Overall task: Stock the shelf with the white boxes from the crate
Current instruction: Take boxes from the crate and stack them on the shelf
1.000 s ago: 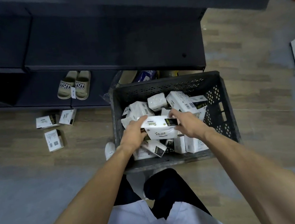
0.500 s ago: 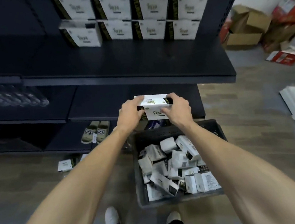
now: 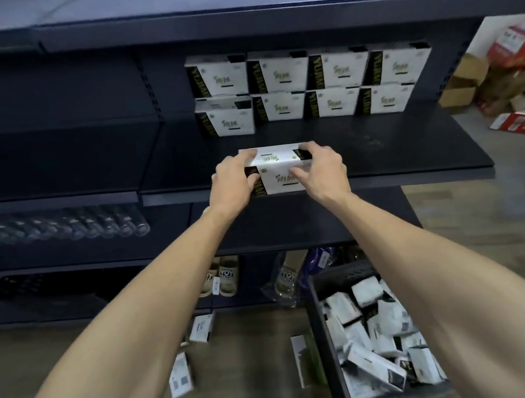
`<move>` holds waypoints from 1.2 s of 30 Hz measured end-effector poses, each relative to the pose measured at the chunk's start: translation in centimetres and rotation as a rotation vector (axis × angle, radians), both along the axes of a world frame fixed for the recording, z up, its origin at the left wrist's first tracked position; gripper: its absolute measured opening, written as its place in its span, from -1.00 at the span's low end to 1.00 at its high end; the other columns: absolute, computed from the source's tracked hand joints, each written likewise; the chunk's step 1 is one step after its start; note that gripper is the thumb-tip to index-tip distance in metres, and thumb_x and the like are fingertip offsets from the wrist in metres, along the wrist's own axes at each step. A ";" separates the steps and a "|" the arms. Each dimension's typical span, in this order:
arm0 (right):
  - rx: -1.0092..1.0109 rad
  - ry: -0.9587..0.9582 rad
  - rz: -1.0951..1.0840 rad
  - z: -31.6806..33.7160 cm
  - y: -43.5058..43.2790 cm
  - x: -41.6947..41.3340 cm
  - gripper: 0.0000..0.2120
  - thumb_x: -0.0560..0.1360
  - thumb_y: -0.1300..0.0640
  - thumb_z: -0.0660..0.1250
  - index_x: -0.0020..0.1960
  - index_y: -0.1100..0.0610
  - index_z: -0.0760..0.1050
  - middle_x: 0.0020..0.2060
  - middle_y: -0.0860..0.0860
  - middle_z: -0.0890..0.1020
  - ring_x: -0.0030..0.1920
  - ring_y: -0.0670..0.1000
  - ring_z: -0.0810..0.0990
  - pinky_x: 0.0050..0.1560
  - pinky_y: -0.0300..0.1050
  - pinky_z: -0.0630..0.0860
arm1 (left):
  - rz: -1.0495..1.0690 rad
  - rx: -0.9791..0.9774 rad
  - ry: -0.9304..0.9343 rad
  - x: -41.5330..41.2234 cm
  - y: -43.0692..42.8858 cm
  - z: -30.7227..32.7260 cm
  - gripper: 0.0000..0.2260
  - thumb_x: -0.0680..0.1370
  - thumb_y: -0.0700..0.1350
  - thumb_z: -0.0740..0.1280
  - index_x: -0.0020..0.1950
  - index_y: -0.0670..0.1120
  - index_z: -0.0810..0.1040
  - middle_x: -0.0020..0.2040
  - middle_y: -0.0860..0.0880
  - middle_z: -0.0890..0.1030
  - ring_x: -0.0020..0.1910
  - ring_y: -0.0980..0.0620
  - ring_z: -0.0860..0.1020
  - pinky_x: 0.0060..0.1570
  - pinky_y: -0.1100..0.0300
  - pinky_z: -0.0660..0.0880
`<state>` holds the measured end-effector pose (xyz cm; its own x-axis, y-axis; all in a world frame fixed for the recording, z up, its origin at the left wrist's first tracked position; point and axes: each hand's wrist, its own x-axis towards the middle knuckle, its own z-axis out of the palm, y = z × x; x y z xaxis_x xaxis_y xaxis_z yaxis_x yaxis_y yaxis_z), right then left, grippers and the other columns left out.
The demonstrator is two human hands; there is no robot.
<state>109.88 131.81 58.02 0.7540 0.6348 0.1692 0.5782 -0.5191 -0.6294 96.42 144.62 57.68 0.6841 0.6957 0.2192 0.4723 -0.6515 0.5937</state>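
Observation:
I hold one white box (image 3: 279,169) with black ends at the front edge of the dark shelf (image 3: 405,146). My left hand (image 3: 234,180) grips its left end and my right hand (image 3: 321,169) grips its right end. At the back of the same shelf several white boxes (image 3: 307,87) stand in two stacked rows. The dark crate (image 3: 326,284) sits on the floor at the lower right with several more white boxes (image 3: 378,336) heaped in it; my right forearm covers part of it.
A few white boxes (image 3: 200,328) lie loose on the floor left of the crate. Slippers (image 3: 221,275) sit on the bottom shelf. Clear bottles (image 3: 61,226) lie on a lower shelf at the left. Cardboard cartons (image 3: 508,72) are piled at the far right.
Both hands lifted the white box out of the crate and carried it up and forward to the shelf's front edge. My view rose from the crate to the shelf.

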 end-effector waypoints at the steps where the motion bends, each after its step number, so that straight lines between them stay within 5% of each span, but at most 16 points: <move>1: 0.004 0.003 -0.001 0.2 0.6 -0.3 -0.51 0.51 0.04 0.44 0.40 0.02 0.42 0.22 0.12 0.52 0.20 0.14 0.52 0.19 0.00 0.45 | -0.004 0.008 0.002 -0.2 0.7 0.2 -0.57 0.55 -0.12 0.40 0.42 0.04 0.44 0.21 -0.11 0.55 0.19 -0.10 0.51 0.18 0.02 0.40; 16: -0.049 -0.033 -0.038 -1.3 6.6 8.0 -0.49 0.52 -0.02 0.40 0.43 0.06 0.42 0.26 0.16 0.55 0.25 0.20 0.50 0.12 -0.05 0.45 | -0.107 0.013 0.033 8.9 7.3 -0.9 -0.63 0.59 -0.18 0.32 0.39 0.02 0.47 0.30 -0.09 0.55 0.28 -0.12 0.50 0.25 -0.03 0.47; 28: -0.023 -0.133 -0.032 -4.4 12.4 17.1 -0.50 0.48 0.06 0.46 0.36 0.08 0.42 0.30 0.15 0.47 0.28 0.18 0.46 0.17 0.02 0.48 | -0.020 0.085 -0.098 18.0 11.3 -4.4 -0.69 0.57 -0.27 0.30 0.31 -0.07 0.51 0.23 -0.17 0.41 0.16 -0.10 0.51 0.11 0.24 0.44; 36: -0.025 -0.163 -0.073 -5.0 15.6 18.8 -0.51 0.48 0.05 0.45 0.36 0.06 0.40 0.29 0.15 0.45 0.24 0.18 0.47 0.07 0.02 0.51 | 0.054 0.168 -0.036 18.5 10.3 -5.9 -0.49 0.58 -0.27 0.24 0.53 -0.08 0.28 0.47 -0.20 0.22 0.38 -0.17 0.32 0.25 -0.02 0.47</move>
